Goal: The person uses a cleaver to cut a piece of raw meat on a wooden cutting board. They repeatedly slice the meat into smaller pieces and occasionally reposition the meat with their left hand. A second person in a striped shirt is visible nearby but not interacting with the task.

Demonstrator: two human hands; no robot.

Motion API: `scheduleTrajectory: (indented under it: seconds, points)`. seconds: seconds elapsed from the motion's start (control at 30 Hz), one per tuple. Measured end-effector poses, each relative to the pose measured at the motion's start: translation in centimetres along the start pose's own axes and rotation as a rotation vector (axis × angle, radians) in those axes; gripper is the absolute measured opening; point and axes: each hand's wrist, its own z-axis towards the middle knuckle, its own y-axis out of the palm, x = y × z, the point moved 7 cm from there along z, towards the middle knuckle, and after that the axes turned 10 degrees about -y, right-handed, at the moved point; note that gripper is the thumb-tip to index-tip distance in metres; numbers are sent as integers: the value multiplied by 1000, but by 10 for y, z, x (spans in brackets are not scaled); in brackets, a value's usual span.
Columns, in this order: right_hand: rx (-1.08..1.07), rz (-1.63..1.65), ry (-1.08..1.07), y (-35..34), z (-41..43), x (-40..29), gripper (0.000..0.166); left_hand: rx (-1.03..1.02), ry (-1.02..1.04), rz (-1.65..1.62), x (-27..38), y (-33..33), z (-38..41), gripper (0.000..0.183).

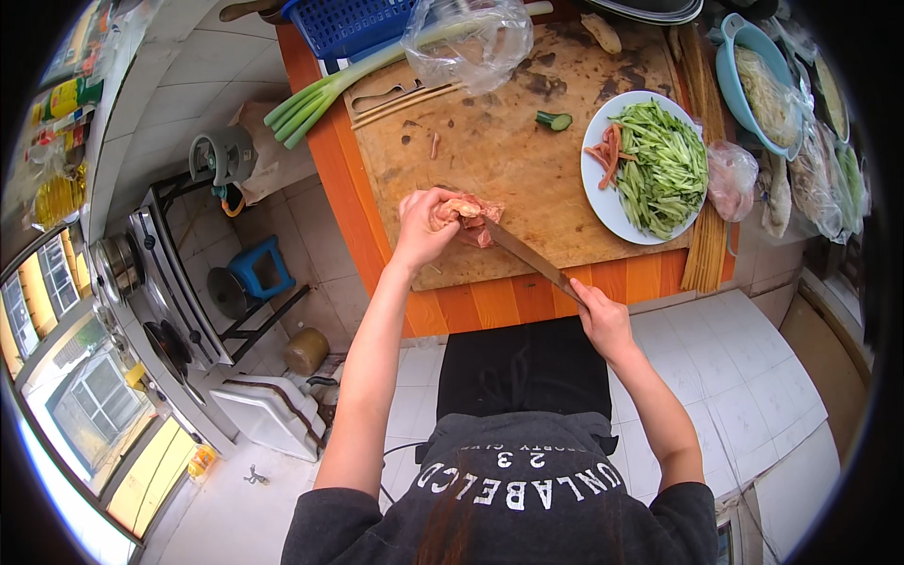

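My left hand grips a piece of raw meat with a pale fatty part, over the near left of a stained wooden cutting board. In my right hand is the handle of a long kitchen knife. Its blade slants up and left, and the tip end meets the meat beside my left fingers. A white oval plate on the board's right holds shredded cucumber and several reddish meat strips. One small strip lies alone on the board.
Farther back are a cucumber end, chopsticks, metal tongs, a leek, a plastic bag and a blue basket. Dry noodle sticks and a light-blue basin border the right. A gas stove stands left.
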Motion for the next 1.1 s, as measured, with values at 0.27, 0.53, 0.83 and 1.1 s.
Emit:
scheduleTrajectory:
  seconds: [0.27, 0.53, 0.83, 1.1]
  points:
    - [8, 82, 104, 18, 10, -3, 41, 1, -30, 43, -1, 2, 2, 33]
    - [-49, -62, 155, 18, 28, -24, 41, 2, 10, 29, -5, 4, 2, 37]
    - [-78, -200, 176, 31, 22, -40, 45, 83, 67, 78, -2, 6, 0, 37]
    - [-74, -42, 291, 32, 49, -31, 34, 103, 58, 38, -4, 6, -6, 36]
